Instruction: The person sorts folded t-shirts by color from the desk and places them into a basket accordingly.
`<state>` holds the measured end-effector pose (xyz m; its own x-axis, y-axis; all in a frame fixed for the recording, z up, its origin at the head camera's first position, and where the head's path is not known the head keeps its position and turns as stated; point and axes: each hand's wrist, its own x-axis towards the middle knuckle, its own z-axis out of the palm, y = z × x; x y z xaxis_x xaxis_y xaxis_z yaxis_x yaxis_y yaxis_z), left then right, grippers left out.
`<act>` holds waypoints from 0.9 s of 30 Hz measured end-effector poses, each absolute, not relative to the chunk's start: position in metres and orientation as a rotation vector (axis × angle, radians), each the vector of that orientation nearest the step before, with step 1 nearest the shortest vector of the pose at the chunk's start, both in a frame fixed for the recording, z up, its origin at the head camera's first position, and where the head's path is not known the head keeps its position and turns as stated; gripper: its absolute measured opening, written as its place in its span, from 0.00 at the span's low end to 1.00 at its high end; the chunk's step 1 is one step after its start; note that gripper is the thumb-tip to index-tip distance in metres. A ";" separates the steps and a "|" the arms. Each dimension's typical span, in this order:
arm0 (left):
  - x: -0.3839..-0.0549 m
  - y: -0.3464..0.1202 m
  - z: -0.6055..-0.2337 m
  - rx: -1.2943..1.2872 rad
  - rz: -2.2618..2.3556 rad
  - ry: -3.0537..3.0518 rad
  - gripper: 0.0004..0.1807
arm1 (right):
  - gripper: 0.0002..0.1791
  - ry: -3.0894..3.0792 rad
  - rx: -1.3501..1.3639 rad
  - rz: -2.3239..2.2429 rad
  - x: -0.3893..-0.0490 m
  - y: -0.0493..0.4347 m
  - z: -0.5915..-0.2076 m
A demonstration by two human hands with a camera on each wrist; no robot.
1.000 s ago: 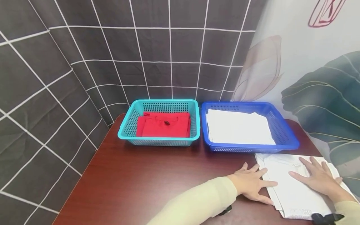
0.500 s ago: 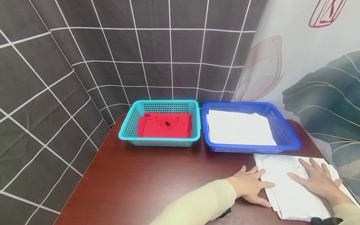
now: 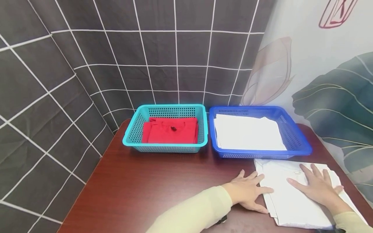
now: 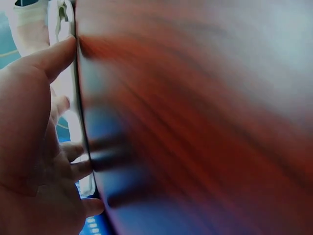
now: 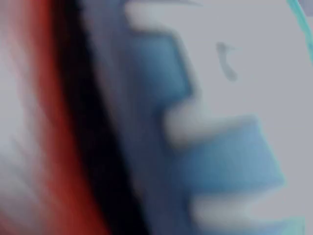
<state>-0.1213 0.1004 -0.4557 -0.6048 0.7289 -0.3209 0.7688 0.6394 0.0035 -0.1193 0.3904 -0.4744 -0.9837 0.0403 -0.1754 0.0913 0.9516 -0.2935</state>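
Note:
A folded white shirt point(image 3: 288, 207) lies on the table at the right, just in front of the blue basket. My left hand point(image 3: 246, 192) rests at its left edge with fingers spread, the fingertips touching cloth and table. In the left wrist view, the left hand point(image 4: 34, 127) has its thumb and fingers along the table surface beside the shirt. My right hand point(image 3: 317, 189) lies spread over the shirt's right half, its fingers extended. The right wrist view is blurred; pale fingers point(image 5: 190, 125) show there, spread apart.
Behind the shirt stands a blue basket point(image 3: 262, 154) holding folded white cloth point(image 3: 249, 132). A turquoise basket point(image 3: 167, 148) to its left holds folded red clothing point(image 3: 172, 132). Brown tabletop point(image 3: 151, 181) extends to the left. Grid-patterned and floral fabric hangs behind.
The white shirt has slid to the left along the table, both hands moving with it. Both baskets stay where they were.

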 end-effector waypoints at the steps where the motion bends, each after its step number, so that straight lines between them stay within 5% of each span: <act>1: -0.122 0.096 -0.456 1.217 -0.197 2.567 0.40 | 0.56 2.932 0.103 -0.458 -0.119 0.386 -0.475; 27: -0.111 -0.065 -0.451 1.342 0.013 2.546 0.42 | 0.58 2.976 0.058 -0.515 -0.104 0.224 -0.471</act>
